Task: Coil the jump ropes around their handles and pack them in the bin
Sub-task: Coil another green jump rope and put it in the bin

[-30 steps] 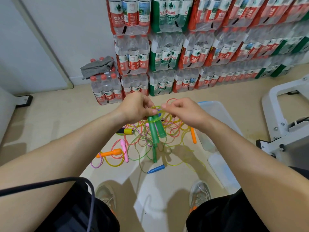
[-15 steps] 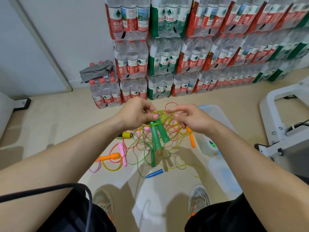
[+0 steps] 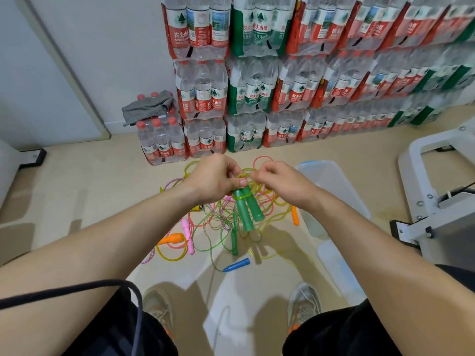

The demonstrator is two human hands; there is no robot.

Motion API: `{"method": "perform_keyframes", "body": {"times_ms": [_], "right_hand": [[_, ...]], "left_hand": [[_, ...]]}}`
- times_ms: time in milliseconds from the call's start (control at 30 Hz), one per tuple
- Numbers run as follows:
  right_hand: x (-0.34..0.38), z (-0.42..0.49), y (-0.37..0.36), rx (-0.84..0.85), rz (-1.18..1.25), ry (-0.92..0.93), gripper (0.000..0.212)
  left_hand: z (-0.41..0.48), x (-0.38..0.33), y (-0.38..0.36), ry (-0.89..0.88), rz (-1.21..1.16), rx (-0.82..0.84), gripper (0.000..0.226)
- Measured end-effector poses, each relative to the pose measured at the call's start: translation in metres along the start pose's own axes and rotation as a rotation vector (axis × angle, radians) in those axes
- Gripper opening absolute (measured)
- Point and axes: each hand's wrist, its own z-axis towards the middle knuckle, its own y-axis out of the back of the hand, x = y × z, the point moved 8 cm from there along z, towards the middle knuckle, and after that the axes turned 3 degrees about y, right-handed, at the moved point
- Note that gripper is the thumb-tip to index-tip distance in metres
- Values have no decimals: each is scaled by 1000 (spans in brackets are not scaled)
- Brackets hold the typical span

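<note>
Left hand (image 3: 216, 178): curled, grips the top ends of two green translucent plastic handles (image 3: 248, 210).
Right hand (image 3: 277, 182): pinches the thin yellow-green rope (image 3: 253, 187), close to the left hand.
Arms: both stretched forward.
Handles: side by side, free ends pointing down and slightly right, above the tangled ropes (image 3: 221, 222) on the floor.

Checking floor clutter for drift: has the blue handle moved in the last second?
No. The blue handle still lies just below the tip of the green handle on the floor, same gap and angle as before.
</note>
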Motion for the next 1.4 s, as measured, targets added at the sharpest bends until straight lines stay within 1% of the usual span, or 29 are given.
{"method": "perform_keyframes", "body": {"times_ms": [67, 100, 300, 400, 467, 533, 600, 667, 733, 833, 933, 1000, 1100, 1233, 1300, 1400], "right_hand": [[1, -2, 2, -24, -238, 31, 24], [3, -3, 2, -39, -294, 49, 25], [3, -2, -1, -19, -204, 87, 33], [2, -3, -1, 33, -191, 101, 37], [2, -3, -3, 56, -196, 110, 36], [4, -4, -2, 39, -205, 114, 33], [5, -4, -1, 15, -199, 105, 32], [9, -5, 2, -31, -247, 86, 32], [16, -9, 4, -92, -356, 52, 38], [28, -18, 2, -230, -528, 7, 47], [36, -25, -7, -315, -665, 17, 47], [34, -27, -11, -311, -640, 15, 47], [27, -28, -11, -306, -525, -17, 48], [22, -26, -8, -329, -357, 2, 44], [19, -23, -9, -299, -237, 33, 42], [12, -19, -7, -243, -89, 73, 32]], "left_hand": [[2, 2, 3, 24, 23, -36, 14], [4, 3, 5, 38, 33, -52, 16], [3, 10, 5, 85, 32, -96, 17], [2, 11, 2, 108, -1, -89, 17], [1, 11, 0, 114, -5, -82, 19], [0, 8, 0, 107, 34, -83, 20], [-1, 6, 1, 106, 59, -95, 20], [-2, 4, 3, 108, 63, -124, 19], [-4, 2, 5, 114, 72, -171, 18], [-8, 1, 7, 136, 71, -255, 16], [-9, 4, 6, 183, 35, -278, 14], [-9, 8, 5, 228, 2, -272, 14], [-8, 13, 4, 266, 4, -257, 17], [-5, 13, 5, 233, 32, -250, 20], [-3, 14, 8, 215, 29, -256, 20], [0, 16, 10, 189, 18, -244, 20]]}}
